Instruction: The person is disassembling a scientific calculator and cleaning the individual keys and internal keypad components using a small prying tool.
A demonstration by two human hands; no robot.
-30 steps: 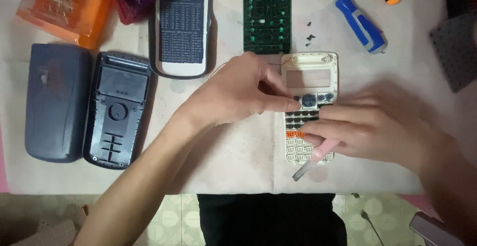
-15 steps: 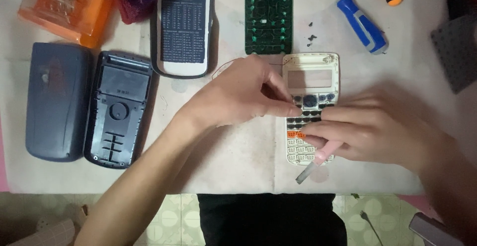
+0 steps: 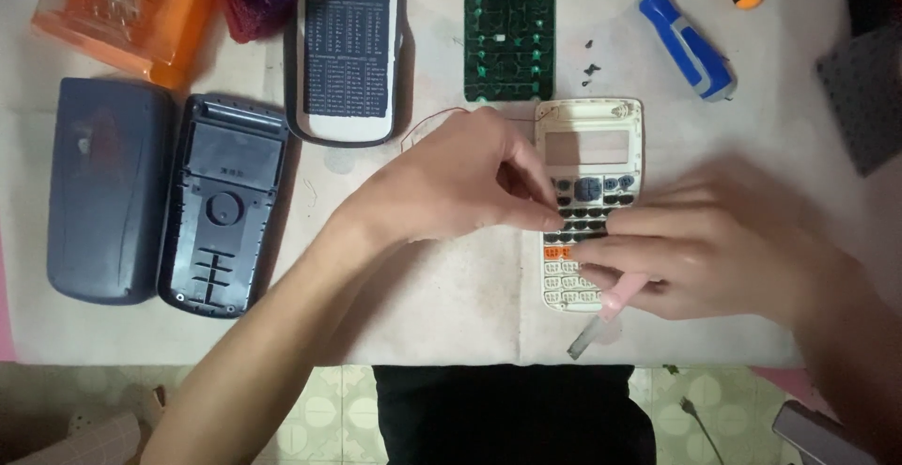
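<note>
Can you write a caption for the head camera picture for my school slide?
Two bare hands, left hand and right hand, press on a cream calculator front beside a blue screwdriver.

Right hand (image 3: 723,249) is blurring, covering the keypad's (image 3: 578,240) lower right; orange case (image 3: 122,14) is running off the top edge.

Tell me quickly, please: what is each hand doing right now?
Left hand: fingers pinched together on the keys of the cream calculator front.
Right hand: closed around a pink-handled tool, fingertips on the keypad.
</note>
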